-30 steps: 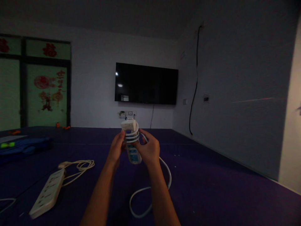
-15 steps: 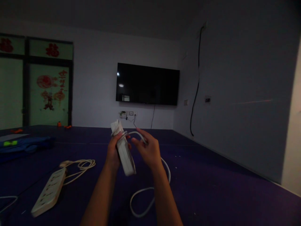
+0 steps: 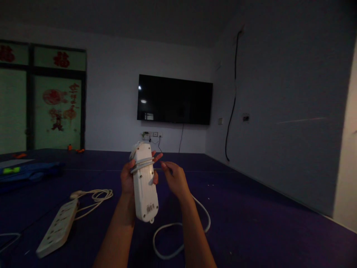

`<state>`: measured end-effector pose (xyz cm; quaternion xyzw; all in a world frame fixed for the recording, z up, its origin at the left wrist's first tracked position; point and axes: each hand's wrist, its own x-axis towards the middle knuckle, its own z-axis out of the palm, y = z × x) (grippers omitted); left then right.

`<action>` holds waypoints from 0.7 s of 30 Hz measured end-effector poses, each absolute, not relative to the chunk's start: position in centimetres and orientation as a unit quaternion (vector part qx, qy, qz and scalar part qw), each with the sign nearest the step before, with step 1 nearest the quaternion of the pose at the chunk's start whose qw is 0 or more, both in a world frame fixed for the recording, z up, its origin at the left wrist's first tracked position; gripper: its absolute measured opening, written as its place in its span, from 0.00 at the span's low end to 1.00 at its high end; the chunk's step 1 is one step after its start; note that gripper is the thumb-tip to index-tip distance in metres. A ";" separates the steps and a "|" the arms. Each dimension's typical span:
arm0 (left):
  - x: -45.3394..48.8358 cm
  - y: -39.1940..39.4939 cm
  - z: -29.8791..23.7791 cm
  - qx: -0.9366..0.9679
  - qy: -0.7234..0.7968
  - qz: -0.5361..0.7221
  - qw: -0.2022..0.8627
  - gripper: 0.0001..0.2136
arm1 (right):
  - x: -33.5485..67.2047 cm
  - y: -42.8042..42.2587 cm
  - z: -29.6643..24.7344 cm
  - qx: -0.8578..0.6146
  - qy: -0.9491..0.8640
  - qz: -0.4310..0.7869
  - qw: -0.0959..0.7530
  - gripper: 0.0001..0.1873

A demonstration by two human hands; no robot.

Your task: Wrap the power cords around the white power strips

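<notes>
head view: power strip (image 3: 145, 191) near upright lengthwise, left hand (image 3: 127, 180) fingers wrapped round it, just left of right hand (image 3: 177, 181); can't tell if right fingers pinch cord (image 3: 208, 219)

A 2nd power strip (image 3: 58, 229) lay left of the held power strip (image 3: 145, 191); the right hand (image 3: 176, 180) was right of it, the television (image 3: 174, 99) behind it.

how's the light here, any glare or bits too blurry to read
Head view: dim overall, the purple surface near-black in places; same view, bright reflections on the wall-mounted television; head view, barcode on the held power strip too small to read.
</notes>
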<state>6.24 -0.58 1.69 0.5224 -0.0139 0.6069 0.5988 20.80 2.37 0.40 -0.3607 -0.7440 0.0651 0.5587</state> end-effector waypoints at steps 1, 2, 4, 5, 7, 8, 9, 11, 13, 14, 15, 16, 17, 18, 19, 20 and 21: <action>6.3 -0.7 1.6 0.519 -0.008 0.608 0.601 0.29 | 20.6 1.9 0.7 -0.347 -0.757 0.080 0.548 0.18; 6.3 -0.8 1.6 0.511 -0.002 0.612 0.603 0.29 | 20.4 1.4 1.0 -0.338 -0.771 0.099 0.531 0.19; 6.3 -1.1 1.6 0.493 0.026 0.613 0.616 0.28 | 20.1 0.6 1.2 -0.330 -0.790 0.140 0.497 0.20; 6.3 -1.2 1.6 0.483 0.047 0.614 0.622 0.28 | 20.0 0.3 1.3 -0.328 -0.793 0.156 0.488 0.20; 6.3 -1.3 1.6 0.463 0.100 0.617 0.629 0.28 | 20.0 0.0 1.3 -0.335 -0.786 0.165 0.492 0.22; 6.2 -1.3 1.6 0.454 0.129 0.618 0.628 0.27 | 20.0 -0.1 1.4 -0.345 -0.778 0.157 0.500 0.22; 6.2 -1.2 1.6 0.446 0.155 0.621 0.626 0.27 | 20.1 -0.2 1.5 -0.362 -0.768 0.142 0.508 0.22; 6.3 -0.7 1.7 0.439 0.191 0.626 0.616 0.27 | 20.2 -0.5 1.8 -0.411 -0.737 0.095 0.529 0.23; 6.7 -0.2 1.8 0.444 0.200 0.646 0.588 0.28 | 20.1 -0.7 2.1 -0.462 -0.689 0.039 0.557 0.23; 7.0 0.1 1.8 0.447 0.198 0.666 0.564 0.28 | 19.9 -0.9 2.1 -0.483 -0.663 0.010 0.572 0.23; 7.5 0.2 1.8 0.449 0.194 0.689 0.534 0.29 | 19.7 -0.9 2.1 -0.502 -0.638 -0.020 0.584 0.22; 7.9 0.4 1.8 0.449 0.190 0.713 0.504 0.29 | 19.4 -1.0 2.1 -0.521 -0.613 -0.050 0.591 0.21; 8.5 0.4 1.8 0.448 0.188 0.734 0.475 0.29 | 19.1 -1.1 2.0 -0.543 -0.589 -0.078 0.593 0.19; 9.1 0.5 1.8 0.446 0.186 0.751 0.450 0.29 | 18.8 -1.1 1.9 -0.564 -0.568 -0.104 0.591 0.17; 9.7 0.4 1.7 0.444 0.184 0.764 0.430 0.29 | 18.6 -1.1 1.7 -0.582 -0.550 -0.123 0.585 0.15; 10.2 0.4 1.7 0.444 0.182 0.773 0.415 0.30 | 18.4 -1.1 1.6 -0.596 -0.540 -0.136 0.578 0.13; 10.6 0.3 1.7 0.442 0.182 0.781 0.402 0.30 | 18.3 -1.1 1.5 -0.602 -0.539 -0.143 0.572 0.13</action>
